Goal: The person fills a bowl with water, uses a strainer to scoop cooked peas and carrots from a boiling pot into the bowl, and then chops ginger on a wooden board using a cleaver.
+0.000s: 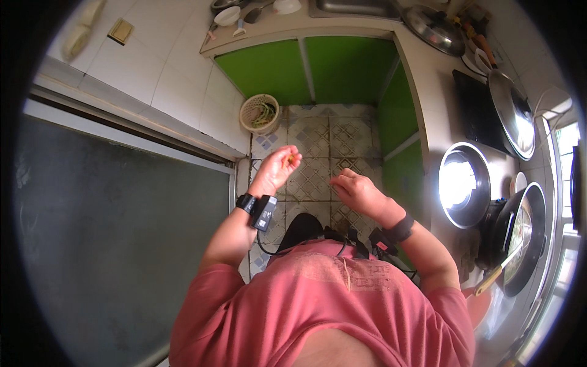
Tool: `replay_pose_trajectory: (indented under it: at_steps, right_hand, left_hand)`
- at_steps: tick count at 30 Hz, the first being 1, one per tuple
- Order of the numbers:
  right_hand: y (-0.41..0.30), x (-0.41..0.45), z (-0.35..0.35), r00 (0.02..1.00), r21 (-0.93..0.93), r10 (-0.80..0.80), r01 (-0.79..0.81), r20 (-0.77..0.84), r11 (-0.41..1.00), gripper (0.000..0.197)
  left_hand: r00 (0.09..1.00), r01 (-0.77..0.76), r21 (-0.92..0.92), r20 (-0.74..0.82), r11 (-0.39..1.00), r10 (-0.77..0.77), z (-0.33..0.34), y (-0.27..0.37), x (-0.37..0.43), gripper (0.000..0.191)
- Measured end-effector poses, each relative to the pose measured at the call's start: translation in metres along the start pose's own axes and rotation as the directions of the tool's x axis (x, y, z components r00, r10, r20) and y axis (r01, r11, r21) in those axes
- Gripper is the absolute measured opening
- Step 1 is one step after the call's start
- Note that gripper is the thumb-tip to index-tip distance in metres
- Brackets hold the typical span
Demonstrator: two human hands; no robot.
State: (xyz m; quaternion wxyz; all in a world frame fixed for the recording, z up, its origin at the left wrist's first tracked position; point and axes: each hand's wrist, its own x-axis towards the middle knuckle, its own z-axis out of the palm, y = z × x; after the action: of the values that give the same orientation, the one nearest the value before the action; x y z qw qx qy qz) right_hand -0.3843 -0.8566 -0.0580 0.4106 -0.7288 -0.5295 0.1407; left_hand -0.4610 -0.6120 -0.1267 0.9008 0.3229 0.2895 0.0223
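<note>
My left hand (276, 169) is raised over the floor with its palm turned up. Its fingers curl around a small yellow-green piece (289, 159), possibly a vegetable scrap; most of it is covered by the fingers. To the right, apart from it, my right hand (358, 189) hangs palm down with the fingers drawn together. Nothing shows in the right hand, though its underside is hidden. A cream plastic basket (245, 120) stands on the floor beyond my left hand, with green stalks and leaves (263, 114) inside.
Green cabinets (348, 69) line the far and right sides. On the right counter are a steel pot (479, 202), a wok (539, 229) with a wooden-handled utensil (488, 280), and a lidded pan (509, 110). A sliding door (124, 238) is at left. A sink (357, 7) lies at the back.
</note>
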Motion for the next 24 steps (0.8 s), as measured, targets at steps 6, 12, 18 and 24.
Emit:
replay_pose_trajectory:
  at_steps: [6,12,18,24]
  right_hand:
    - [0.025,0.037,0.001,0.995,-0.03,0.09,-0.088,0.051,0.996,0.024]
    - [0.038,0.077,0.01,0.976,-0.05,0.214,-0.215,-0.024,0.975,0.026]
    - [0.049,0.093,0.02,0.951,-0.107,0.308,-0.304,0.015,0.947,0.027]
    - [0.036,0.071,-0.001,0.906,-0.084,0.399,-0.412,-0.139,0.907,0.025]
  left_hand:
    - [0.977,-0.11,-0.038,-0.185,0.993,0.102,-0.026,0.087,0.065,0.015]
    - [0.984,-0.144,0.043,-0.1,0.989,0.148,-0.137,0.184,0.177,0.011]
    - [0.814,-0.371,0.896,0.186,0.245,0.551,-0.184,0.232,0.234,0.031]
    - [0.891,-0.148,0.67,-0.228,0.728,0.392,-0.179,0.215,0.28,0.029]
